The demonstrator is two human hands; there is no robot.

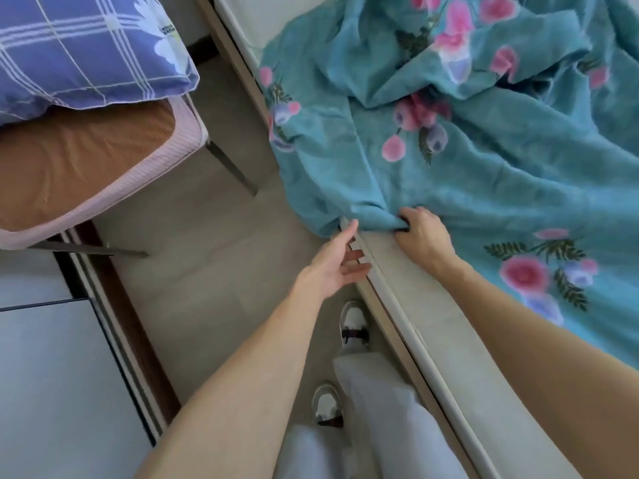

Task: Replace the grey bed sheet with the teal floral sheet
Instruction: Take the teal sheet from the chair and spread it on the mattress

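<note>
Teal floral sheet lies rumpled on the bed. Right hand clutches its edge; left hand hovers beside, fingers loose

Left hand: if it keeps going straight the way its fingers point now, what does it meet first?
Probably the hanging edge of the teal floral sheet at the mattress side. The left hand is open, fingers pointing up along that side, just short of the fold the right hand grips. Depth is uncertain.

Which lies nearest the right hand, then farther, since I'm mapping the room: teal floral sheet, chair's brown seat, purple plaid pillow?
1. Teal floral sheet: gripped by the right hand.
2. Chair's brown seat: left, across the floor.
3. Purple plaid pillow: far upper left.
</note>
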